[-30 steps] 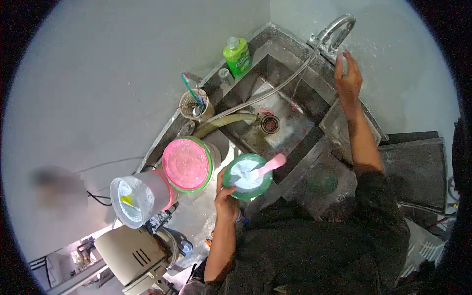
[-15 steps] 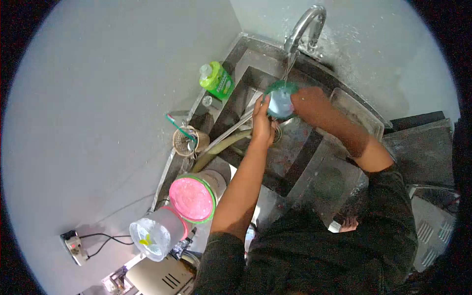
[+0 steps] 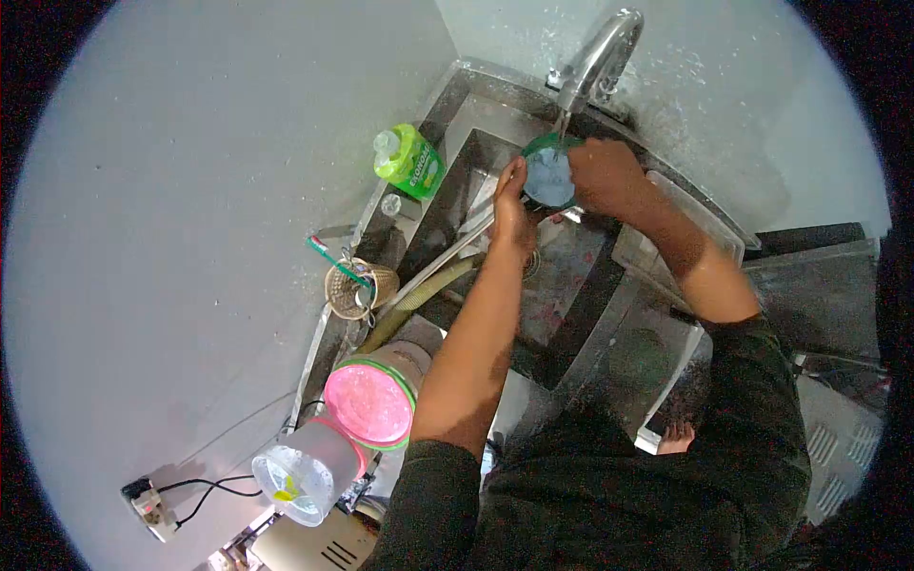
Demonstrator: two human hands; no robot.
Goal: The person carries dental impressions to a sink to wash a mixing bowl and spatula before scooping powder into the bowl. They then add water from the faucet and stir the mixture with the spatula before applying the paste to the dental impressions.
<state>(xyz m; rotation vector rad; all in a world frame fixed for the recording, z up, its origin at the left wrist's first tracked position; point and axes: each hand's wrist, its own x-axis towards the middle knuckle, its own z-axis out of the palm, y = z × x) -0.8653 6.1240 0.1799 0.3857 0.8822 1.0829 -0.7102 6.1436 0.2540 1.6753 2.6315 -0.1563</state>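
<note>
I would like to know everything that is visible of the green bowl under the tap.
The green bowl looks round and dark green, perhaps plastic, though its material is uncertain. Cloudy, pale bluish-white liquid shows inside. Its opening faces up toward the camera. It is held above the sink, below the tap, with running water meeting its far side. The left hand grips its left side; the right hand hides part of its right edge, and contact there is unclear.

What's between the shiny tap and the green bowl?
A thin stream of water comes down from the tap to the green bowl, in the head view.
</note>
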